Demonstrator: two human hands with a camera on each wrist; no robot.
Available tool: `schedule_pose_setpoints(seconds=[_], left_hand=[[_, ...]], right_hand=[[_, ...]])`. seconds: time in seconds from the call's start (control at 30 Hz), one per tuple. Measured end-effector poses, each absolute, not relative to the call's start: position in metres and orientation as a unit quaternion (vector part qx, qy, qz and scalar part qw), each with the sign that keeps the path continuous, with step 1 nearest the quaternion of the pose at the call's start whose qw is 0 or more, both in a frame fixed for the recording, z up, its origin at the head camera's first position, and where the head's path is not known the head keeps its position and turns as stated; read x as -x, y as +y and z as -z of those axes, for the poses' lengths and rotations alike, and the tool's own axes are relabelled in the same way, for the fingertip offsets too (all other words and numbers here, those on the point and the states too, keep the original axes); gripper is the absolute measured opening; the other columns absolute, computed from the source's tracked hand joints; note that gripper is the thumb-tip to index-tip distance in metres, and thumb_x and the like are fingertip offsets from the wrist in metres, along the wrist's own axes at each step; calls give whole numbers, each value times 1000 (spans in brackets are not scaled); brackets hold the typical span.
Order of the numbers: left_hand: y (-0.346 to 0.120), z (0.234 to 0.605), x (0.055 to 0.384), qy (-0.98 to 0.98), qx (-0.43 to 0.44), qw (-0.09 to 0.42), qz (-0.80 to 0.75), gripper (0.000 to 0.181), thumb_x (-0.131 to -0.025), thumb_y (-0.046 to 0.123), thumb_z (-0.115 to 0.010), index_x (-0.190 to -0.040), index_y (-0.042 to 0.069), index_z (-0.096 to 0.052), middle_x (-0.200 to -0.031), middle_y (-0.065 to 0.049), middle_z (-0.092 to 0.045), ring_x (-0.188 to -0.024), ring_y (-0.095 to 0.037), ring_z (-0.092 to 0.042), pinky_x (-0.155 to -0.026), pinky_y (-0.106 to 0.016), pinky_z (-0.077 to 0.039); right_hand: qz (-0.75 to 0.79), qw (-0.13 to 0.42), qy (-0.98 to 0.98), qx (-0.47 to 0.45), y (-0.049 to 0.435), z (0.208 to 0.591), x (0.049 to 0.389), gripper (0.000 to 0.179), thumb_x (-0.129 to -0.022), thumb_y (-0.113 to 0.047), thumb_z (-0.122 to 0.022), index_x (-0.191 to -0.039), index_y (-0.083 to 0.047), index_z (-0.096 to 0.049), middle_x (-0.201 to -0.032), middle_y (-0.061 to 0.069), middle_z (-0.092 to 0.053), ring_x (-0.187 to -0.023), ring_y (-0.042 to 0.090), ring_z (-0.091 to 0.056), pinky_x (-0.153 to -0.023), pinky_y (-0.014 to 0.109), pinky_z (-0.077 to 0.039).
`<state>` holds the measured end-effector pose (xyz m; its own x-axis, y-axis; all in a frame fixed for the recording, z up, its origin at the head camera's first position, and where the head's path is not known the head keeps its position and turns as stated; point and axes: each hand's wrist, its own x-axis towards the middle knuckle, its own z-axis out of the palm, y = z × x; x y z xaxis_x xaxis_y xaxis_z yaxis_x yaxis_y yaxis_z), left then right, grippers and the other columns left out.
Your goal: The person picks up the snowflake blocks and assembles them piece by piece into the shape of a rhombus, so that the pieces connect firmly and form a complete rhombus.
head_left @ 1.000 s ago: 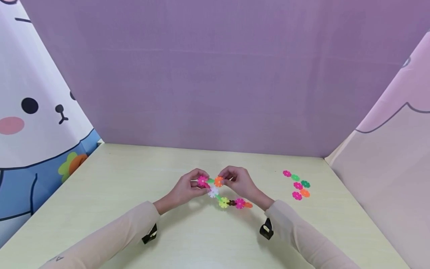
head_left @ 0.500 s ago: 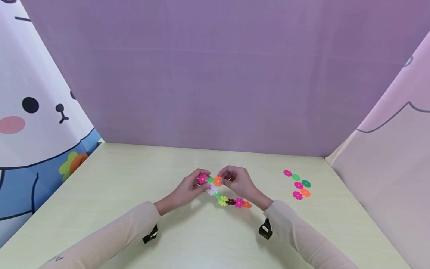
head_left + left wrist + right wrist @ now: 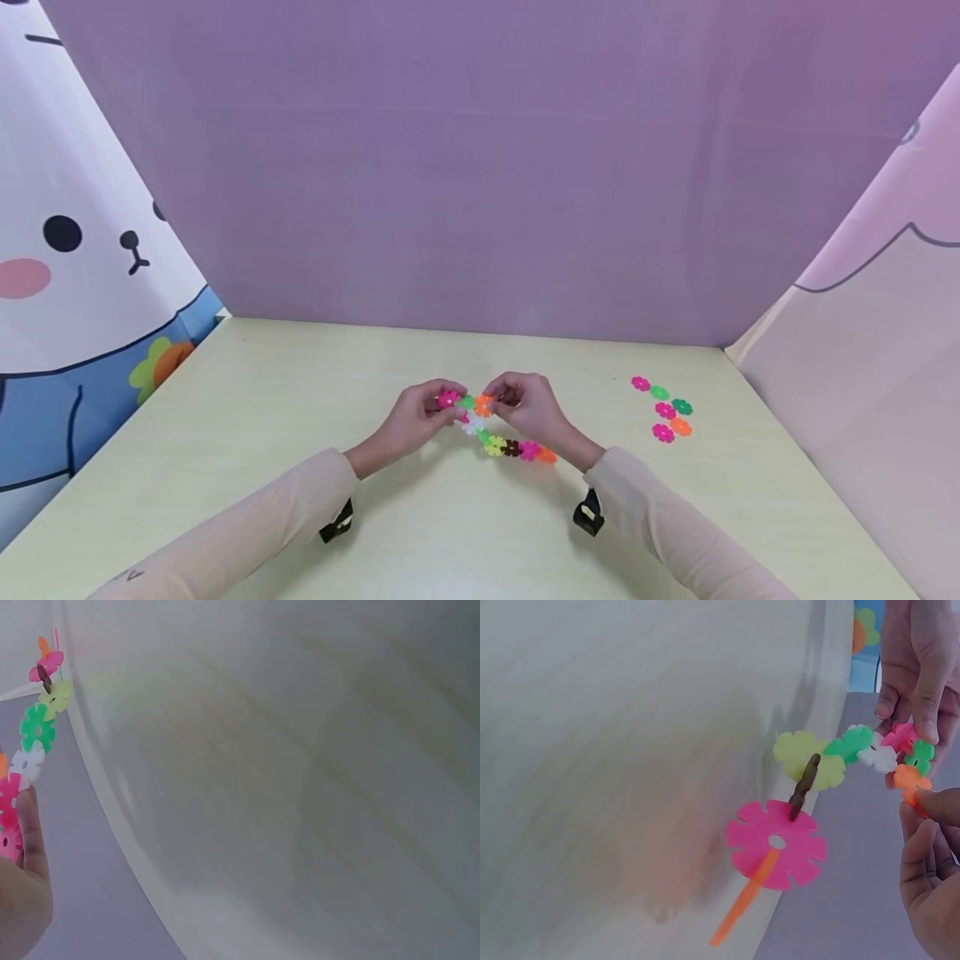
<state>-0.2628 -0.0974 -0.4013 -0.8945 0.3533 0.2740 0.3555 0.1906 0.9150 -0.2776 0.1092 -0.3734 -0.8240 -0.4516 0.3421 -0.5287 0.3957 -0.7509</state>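
A chain of flower-shaped plastic discs, joined at their slots, hangs between my hands. My left hand pinches a pink disc in it. The thumb and fingers of my right hand pinch the orange disc at one end, joined to a green disc. From there the chain runs down through a white disc, another green disc, a yellow disc, a brown disc and a pink disc. A second orange disc ends it, seen edge-on in the right wrist view.
Several loose flower discs lie on the table's right side, among them a dark green disc and an orange disc. The pale table meets a purple backdrop behind. Printed cloth hangs at both sides.
Both hands stay close together and keep their hold on the chain. Its hanging end has drifted slightly left, and the left thumb has shifted up on the pink disc. The loose discs lie as before.
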Motion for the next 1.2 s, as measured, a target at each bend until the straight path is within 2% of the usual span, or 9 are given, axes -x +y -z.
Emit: schedule_pose_setpoints(seconds=[0.23, 0.5, 0.7, 0.77, 0.93, 1.0, 1.13, 1.2], left_hand=[[-97, 402, 264, -766, 219, 4, 604, 33, -84, 7, -63, -113, -6, -56, -105, -21, -63, -81, -24, -67, -69, -27, -55], [-94, 394, 261, -761, 193, -21, 619, 32, -84, 0, -61, -114, -10, -54, -109, -26, -60, -86, -33, -66, -71, -26, -55], [-91, 375, 247, -782, 192, -17, 593, 29, -84, -4, -59, -111, -12, -55, -101, -27, -61, -85, -34, -64, -76, -43, -53], [-91, 374, 246, -786, 195, -15, 586, 28, -84, -4, -58, -111, -12, -54, -100, -27, -61, -84, -34, -64, -76, -46, -52], [-95, 394, 258, -784, 199, -24, 587, 29, -86, 1, -58, -114, -8, -53, -101, -22, -61, -85, -30, -65, -74, -35, -55], [-96, 401, 263, -788, 201, -28, 581, 31, -87, 5, -58, -116, -6, -53, -101, -20, -61, -84, -31, -64, -73, -34, -55], [-98, 403, 262, -796, 211, -27, 567, 35, -87, 11, -60, -117, -6, -52, -100, -18, -62, -84, -35, -62, -72, -39, -54], [-99, 404, 262, -797, 214, -22, 564, 35, -87, 11, -61, -116, -6, -52, -99, -17, -62, -85, -35, -62, -72, -38, -54]], right_hand=[[-460, 50, -835, -297, 107, 373, 279, 11, -77, 7, -64, -85, 0, -67, -76, 11, -67, -62, 11, -58, -56, 21, -51], [-463, 32, -835, -295, 108, 372, 282, 11, -77, 7, -64, -85, 0, -68, -75, 11, -67, -61, 12, -57, -55, 20, -50], [-461, 21, -837, -294, 105, 369, 281, 10, -79, 6, -64, -85, 0, -69, -76, 12, -67, -62, 12, -56, -55, 18, -48], [-460, 17, -838, -295, 102, 360, 274, 9, -79, 7, -63, -86, 4, -68, -77, 16, -67, -63, 16, -57, -55, 17, -48], [-466, 12, -834, -295, 101, 358, 271, 9, -80, 8, -62, -86, 5, -67, -79, 18, -67, -64, 25, -58, -55, 19, -48], [-468, 10, -832, -297, 101, 358, 272, 9, -80, 8, -62, -87, 5, -67, -80, 17, -67, -64, 23, -58, -55, 19, -48], [-473, -8, -828, -300, 100, 346, 263, 10, -81, 9, -60, -90, 9, -65, -83, 24, -65, -65, 21, -56, -57, 16, -47], [-474, -14, -827, -301, 101, 352, 268, 11, -81, 8, -60, -91, 8, -66, -84, 23, -66, -67, 21, -57, -58, 15, -47]])
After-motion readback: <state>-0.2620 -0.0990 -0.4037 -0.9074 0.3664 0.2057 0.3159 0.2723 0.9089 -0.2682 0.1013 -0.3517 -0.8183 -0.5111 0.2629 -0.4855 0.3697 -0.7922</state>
